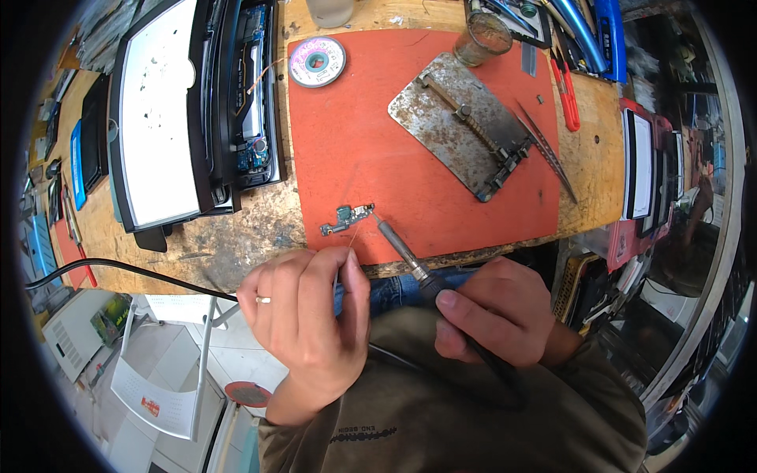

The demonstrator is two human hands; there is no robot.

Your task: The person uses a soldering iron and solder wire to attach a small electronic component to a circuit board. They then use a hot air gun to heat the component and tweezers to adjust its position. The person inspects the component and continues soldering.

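Dark shirt point(473, 402) nearest, left hand point(307, 311) and right hand point(498, 311) by the front edge of a red mat point(347, 142).
Left thumb and forefinger pinch a thin wire point(352, 238) beside the board point(341, 223), which lies on the mat near that edge. Right fingers are closed round the soldering iron point(404, 252); its tip is at the board's right end, though whether they touch cannot be told. Farther back are a spool point(331, 73) and a rusty plate point(434, 106), with tweezers point(553, 160) to its right and a glass point(482, 41) by its far corner.
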